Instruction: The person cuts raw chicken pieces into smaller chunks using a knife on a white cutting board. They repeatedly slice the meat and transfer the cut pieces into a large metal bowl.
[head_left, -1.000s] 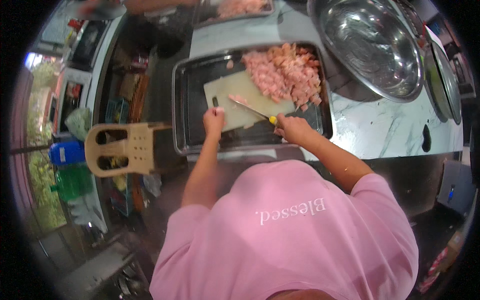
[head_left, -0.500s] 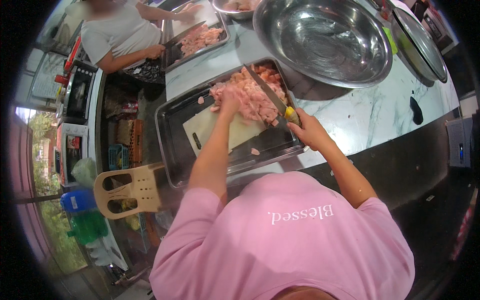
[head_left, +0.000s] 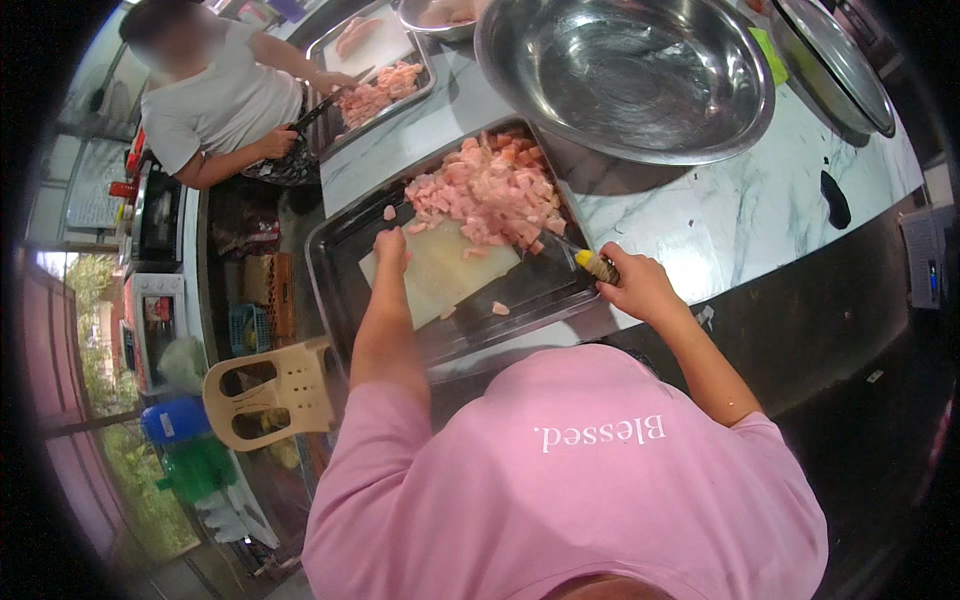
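In my right hand [head_left: 632, 283] is the handle of a knife [head_left: 597, 265], yellow at the blade end and wrapped further back. Its blade points toward the meat pile and shows only in a thin strip. My left hand [head_left: 392, 247] is closed at the far left corner of a white cutting board [head_left: 435, 285]; what its fingers hold is hidden. The board lies in a dark rectangular tray [head_left: 335, 255]. Cut pink meat pieces [head_left: 490, 190] are heaped past the board in the tray's far right part. A few loose bits lie apart from the heap.
A large steel basin [head_left: 620, 140] stands beyond the tray on the marbled table [head_left: 740, 215]. Across the table, a co-worker [head_left: 215, 90] holds a knife over another meat tray [head_left: 425, 85]. A beige plastic chair [head_left: 315, 385] is at my left, and a lidded pot [head_left: 835, 65] stands far right.
My left hand has drawn back from the meat heap to the board's left corner. The knife has come down from above the heap, its blade now barely visible. The co-worker's knife has shifted too.
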